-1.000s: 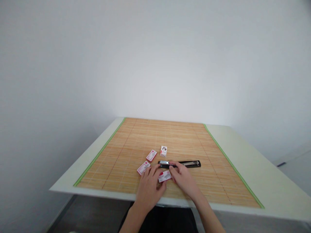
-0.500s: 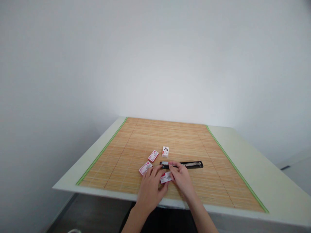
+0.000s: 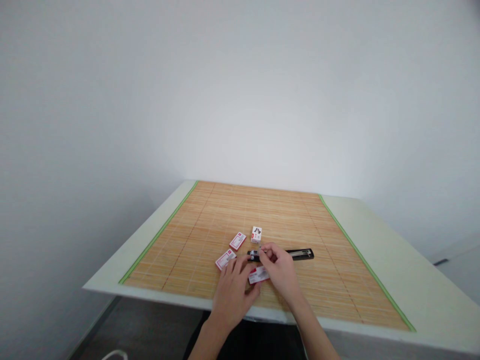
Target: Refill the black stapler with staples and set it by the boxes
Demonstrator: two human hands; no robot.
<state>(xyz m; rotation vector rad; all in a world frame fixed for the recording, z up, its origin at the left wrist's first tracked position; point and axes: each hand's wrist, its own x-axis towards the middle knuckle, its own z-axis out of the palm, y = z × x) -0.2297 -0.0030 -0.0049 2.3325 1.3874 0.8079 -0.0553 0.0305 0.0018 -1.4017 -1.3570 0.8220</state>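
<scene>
Black stapler-like tool (image 3: 301,254) on a green-edged bamboo mat (image 3: 285,215)

Dark-clothed lap (image 3: 247,340), at the middle of the table's near edge; white table (image 3: 397,260), its surface bare along the left and right sides of the mat.

Left hand (image 3: 233,286), palm down, reaching in over the near edge; fingers spread, thumb set apart from them, the foremost fingertip at the tool's left end; how firmly they press cannot be told.

Right hand (image 3: 261,251), over the middle of the tool; thumb and forefinger drawn together, pinching a small greyish piece (image 3: 259,248), too small to identify.

Red-and-white box (image 3: 258,274), flat, between the two hands, just on the near side of the tool; partly covered by fingers.

Tool, long and slim with a silver rail, lying roughly along the near edge and much closer to it than to the far edge; its right end uncovered.

Left box (image 3: 225,259), flat, just beyond the left fingers; middle box (image 3: 237,241), flat and slanted, a little farther from the near edge; white box (image 3: 256,234), dark picture on top, farthest of the four.

Pale wall (image 3: 255,100), plain, behind the table's far edge.
</scene>
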